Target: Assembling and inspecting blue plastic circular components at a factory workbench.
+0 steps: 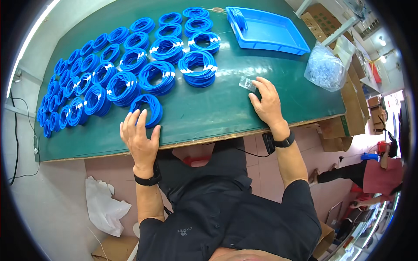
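Note:
Rows of blue cable coils [157, 78] stand in stacks over the left and middle of the green table. One low coil [156, 112] lies nearest to me, at the front of the stacks. My left hand [140, 137] is at the table's front edge, fingers apart, its fingertips close by or touching that coil; which of the two I cannot tell. Farther right, my right hand [267, 102] hovers low over the table with thumb and fingers apart. Its fingertips are beside a small clear plastic piece [246, 83], perhaps touching it.
At the far right of the green table [226, 108] sits a blue tray [274, 47] with a coil in its left end. A clear bag of small pieces [325, 67] lies by the right edge. Cardboard boxes [355, 100] stand beyond, and a person [379, 176] is farther right.

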`<state>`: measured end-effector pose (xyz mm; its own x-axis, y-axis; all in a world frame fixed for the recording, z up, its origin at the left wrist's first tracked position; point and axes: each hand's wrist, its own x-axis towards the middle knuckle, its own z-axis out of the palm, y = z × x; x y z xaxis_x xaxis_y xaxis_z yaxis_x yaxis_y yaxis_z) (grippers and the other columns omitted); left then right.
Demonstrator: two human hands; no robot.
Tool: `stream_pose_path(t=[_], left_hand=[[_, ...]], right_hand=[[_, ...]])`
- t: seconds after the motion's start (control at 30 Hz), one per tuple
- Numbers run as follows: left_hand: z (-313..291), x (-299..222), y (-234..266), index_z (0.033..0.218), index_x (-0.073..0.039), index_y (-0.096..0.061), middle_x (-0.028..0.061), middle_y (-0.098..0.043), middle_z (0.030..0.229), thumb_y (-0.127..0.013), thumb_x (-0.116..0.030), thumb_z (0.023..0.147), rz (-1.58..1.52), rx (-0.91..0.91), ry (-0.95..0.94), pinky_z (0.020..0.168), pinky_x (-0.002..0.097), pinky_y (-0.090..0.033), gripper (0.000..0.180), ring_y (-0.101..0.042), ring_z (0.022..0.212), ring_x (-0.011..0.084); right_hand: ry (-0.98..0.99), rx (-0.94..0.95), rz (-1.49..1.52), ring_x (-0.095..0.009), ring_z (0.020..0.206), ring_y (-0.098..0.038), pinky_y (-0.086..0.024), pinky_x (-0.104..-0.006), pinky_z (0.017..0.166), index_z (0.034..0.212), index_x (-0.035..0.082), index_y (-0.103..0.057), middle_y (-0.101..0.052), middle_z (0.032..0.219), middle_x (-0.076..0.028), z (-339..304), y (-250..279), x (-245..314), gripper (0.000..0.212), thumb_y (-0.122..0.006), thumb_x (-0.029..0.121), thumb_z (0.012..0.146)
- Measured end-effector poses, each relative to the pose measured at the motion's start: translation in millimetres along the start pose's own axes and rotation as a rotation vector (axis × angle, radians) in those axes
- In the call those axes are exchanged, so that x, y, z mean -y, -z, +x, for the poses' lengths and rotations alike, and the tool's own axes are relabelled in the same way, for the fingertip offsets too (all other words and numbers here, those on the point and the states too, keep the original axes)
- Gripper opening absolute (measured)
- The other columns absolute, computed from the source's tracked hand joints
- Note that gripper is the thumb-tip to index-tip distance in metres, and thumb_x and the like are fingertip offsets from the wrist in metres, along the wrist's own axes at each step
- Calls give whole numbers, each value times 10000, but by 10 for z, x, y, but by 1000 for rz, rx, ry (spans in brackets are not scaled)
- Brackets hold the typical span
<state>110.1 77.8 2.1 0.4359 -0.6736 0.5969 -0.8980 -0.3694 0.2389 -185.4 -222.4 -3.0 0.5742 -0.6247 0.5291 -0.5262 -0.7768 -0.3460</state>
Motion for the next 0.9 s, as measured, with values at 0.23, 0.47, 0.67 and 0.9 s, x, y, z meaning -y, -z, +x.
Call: stream_pose_path(t=[0.23,0.47,0.67,0.9], left_hand=[[13,24,-36,1463,-143,-662,99,-621,1501,-927,-180,785,18,32,-8,1257,579,-319,729,-523,1462,337],[-137,-48,-132,1438,-117,-674,133,-603,1510,-945,-260,805,-63,-127,-19,1217,582,-390,704,-524,1444,389],[-177,-36,-150,1442,-55,-661,159,-604,1512,-948,-187,816,-119,-203,-64,1180,520,-435,702,-543,1422,399],[-132,-30,-164,1399,-47,-684,154,-645,1450,-938,-211,843,-129,-266,-75,1155,515,-463,633,-581,1375,392]], right_hand=[[-12,-20,39,-353,1253,-652,-526,-456,1038,1321,65,-704,-673,1406,-139,-92,37,67,466,-813,141,875],[-45,-6,33,-338,1255,-654,-516,-457,1038,1328,67,-698,-681,1392,-125,-101,25,28,461,-801,188,896],[-88,13,38,-335,1235,-660,-513,-463,1021,1316,65,-694,-688,1373,-121,-92,-9,41,448,-799,199,902],[-96,-24,21,-326,1230,-657,-504,-458,1022,1333,83,-691,-696,1358,-110,6,-65,29,504,-825,277,888]])
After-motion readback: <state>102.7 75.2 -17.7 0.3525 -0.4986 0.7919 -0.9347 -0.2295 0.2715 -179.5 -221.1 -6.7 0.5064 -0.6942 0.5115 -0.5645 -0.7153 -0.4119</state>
